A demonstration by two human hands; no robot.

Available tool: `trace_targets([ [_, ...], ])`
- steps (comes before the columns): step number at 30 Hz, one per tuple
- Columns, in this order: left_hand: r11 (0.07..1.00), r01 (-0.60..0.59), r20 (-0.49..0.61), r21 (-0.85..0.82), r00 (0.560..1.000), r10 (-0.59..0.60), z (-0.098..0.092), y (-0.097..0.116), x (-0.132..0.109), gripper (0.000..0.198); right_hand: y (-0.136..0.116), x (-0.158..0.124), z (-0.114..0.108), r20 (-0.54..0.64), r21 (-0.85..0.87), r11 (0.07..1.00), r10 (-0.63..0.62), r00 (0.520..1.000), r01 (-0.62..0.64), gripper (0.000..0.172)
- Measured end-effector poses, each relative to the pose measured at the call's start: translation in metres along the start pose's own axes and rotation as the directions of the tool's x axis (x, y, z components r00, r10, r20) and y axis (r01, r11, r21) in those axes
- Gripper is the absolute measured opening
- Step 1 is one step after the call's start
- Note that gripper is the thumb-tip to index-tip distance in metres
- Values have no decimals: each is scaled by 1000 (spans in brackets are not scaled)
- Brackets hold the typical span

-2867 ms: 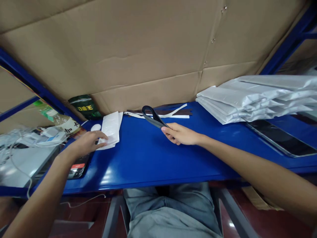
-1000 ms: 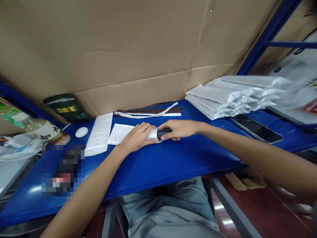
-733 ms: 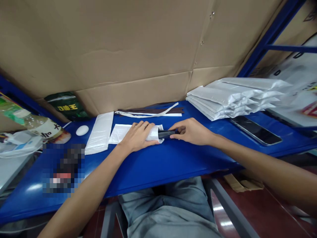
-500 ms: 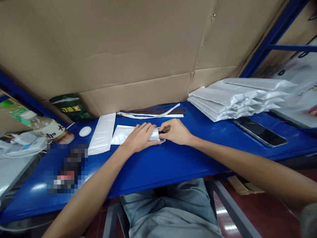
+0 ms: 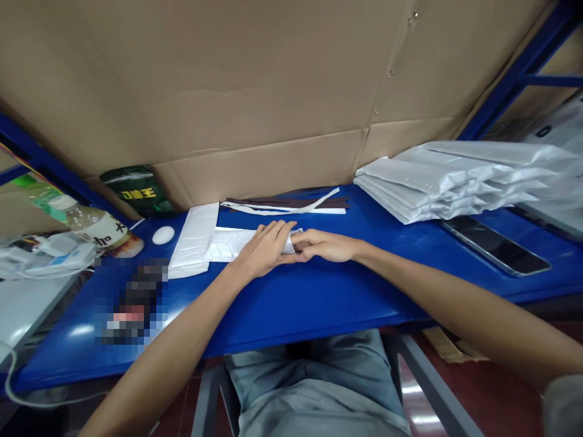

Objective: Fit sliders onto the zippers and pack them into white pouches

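A slim white padded pouch [image 5: 229, 244] lies lengthwise on the blue table. My left hand [image 5: 264, 250] is closed over its right part, thumb on the near side and fingers across the top. At the pouch's right-hand mouth is my right hand [image 5: 331, 246], with its fingertips pushed into the opening. Those fingers are bent together, and whatever they hold inside is hidden. Another white padded pouch [image 5: 194, 237] lies flat on the left, touching or overlapping the first one's left end.
Brown and white strips [image 5: 291, 206] lie behind my hands along the cardboard wall [image 5: 255, 97]. On the right are stacked white pouches [image 5: 423, 179] and a phone [image 5: 496, 246]. Leftward are a white round object [image 5: 163, 235], a bottle [image 5: 107, 227], a dark green packet [image 5: 141, 193] and a blurred-out item [image 5: 136, 300].
My right fingertips have gone from the edge of the pouch's mouth, where something dark showed, to inside it. My left hand stays on the pouch. The view has shifted slightly.
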State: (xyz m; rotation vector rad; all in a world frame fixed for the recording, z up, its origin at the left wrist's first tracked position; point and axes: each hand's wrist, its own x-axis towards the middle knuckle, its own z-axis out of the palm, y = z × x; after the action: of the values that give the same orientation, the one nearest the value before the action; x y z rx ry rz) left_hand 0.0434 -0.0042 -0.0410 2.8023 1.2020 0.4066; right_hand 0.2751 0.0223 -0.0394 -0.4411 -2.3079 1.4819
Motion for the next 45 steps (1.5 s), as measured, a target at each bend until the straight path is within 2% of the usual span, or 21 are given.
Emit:
trace_targets([
  [2, 998, 36, -7, 45, 999, -36, -8, 6, -3, 82, -4, -9, -8, -16, -54, 998, 15, 1000, -16, 22],
  [4, 972, 206, -48, 116, 978, -202, -15, 13, -7, 76, -3, -20, -17, -167, -106, 990, 72, 983, -90, 31],
  [5, 929, 340, -74, 148, 940, -333, -17, 15, -9, 76, -1, -24, -21, -284, -123, 981, 107, 953, -147, 34],
  [7, 784, 594, -105, 180, 804, -585, -17, 17, -14, 85, 4, -28, -25, -487, -140, 952, 175, 856, -273, 38],
  [8, 715, 676, -103, 180, 736, -670, -15, 16, -15, 91, 8, -28, -25, -533, -162, 930, 199, 822, -330, 39],
  [9, 671, 721, -94, 173, 690, -717, -11, 14, -17, 98, 10, -25, -25, -545, -199, 905, 217, 810, -376, 40],
  [10, 656, 737, -91, 162, 674, -734, -6, 12, -18, 104, 12, -22, -23, -538, -244, 879, 229, 811, -410, 40],
  [13, 687, 713, -143, 140, 701, -699, 10, 4, -18, 116, 15, -12, -16, -511, -381, 812, 213, 833, -441, 28],
  [15, 698, 701, -178, 143, 712, -679, 18, 1, -18, 118, 15, -8, -12, -509, -378, 811, 221, 832, -446, 20],
  [17, 690, 707, -195, 153, 706, -680, 24, 0, -17, 118, 15, -7, -8, -493, -269, 850, 283, 823, -454, 19],
  [21, 698, 697, -265, 164, 713, -649, 30, 4, -16, 113, 17, -5, -2, -455, 154, 907, 418, 786, -393, 25],
  [24, 729, 653, -252, 203, 755, -606, 28, 12, -16, 101, 19, -4, 0, -486, 360, 889, 439, 756, -284, 38],
  [27, 794, 554, -128, 249, 832, -540, 20, 20, -14, 83, 21, -2, 1, -509, 420, 890, 393, 766, -177, 39],
  [29, 854, 457, -58, 248, 887, -457, 11, 22, -12, 70, 22, -2, 1, -482, 370, 920, 307, 821, -127, 32],
  [32, 922, 320, -94, 218, 947, -306, -7, 21, -10, 56, 23, -2, 3, -439, 197, 979, 136, 888, -53, 20],
  [33, 947, 252, -106, 199, 966, -235, -14, 20, -10, 51, 23, -2, 4, -447, 127, 992, 82, 891, -28, 16],
  [35, 990, 46, -61, 137, 997, -38, -26, 17, -11, 41, 22, -3, 5, -481, -25, 1000, -8, 877, -4, 11],
  [37, 983, -167, 34, 77, 986, 165, -33, 16, -11, 34, 21, -4, 7, -485, -157, 987, -58, 873, -22, 13],
  [39, 961, -266, 115, 80, 960, 256, -35, 16, -11, 28, 19, -5, 7, -460, -258, 965, -73, 885, -55, 17],
  [42, 949, -263, 183, 172, 956, 231, -31, 20, -10, 27, 18, -7, 7, -443, -424, 900, -109, 890, -101, 23],
  [45, 920, -285, 230, 269, 947, 226, -27, 25, -8, 29, 19, -10, 6, -379, -590, 794, -110, 919, -148, 32],
])
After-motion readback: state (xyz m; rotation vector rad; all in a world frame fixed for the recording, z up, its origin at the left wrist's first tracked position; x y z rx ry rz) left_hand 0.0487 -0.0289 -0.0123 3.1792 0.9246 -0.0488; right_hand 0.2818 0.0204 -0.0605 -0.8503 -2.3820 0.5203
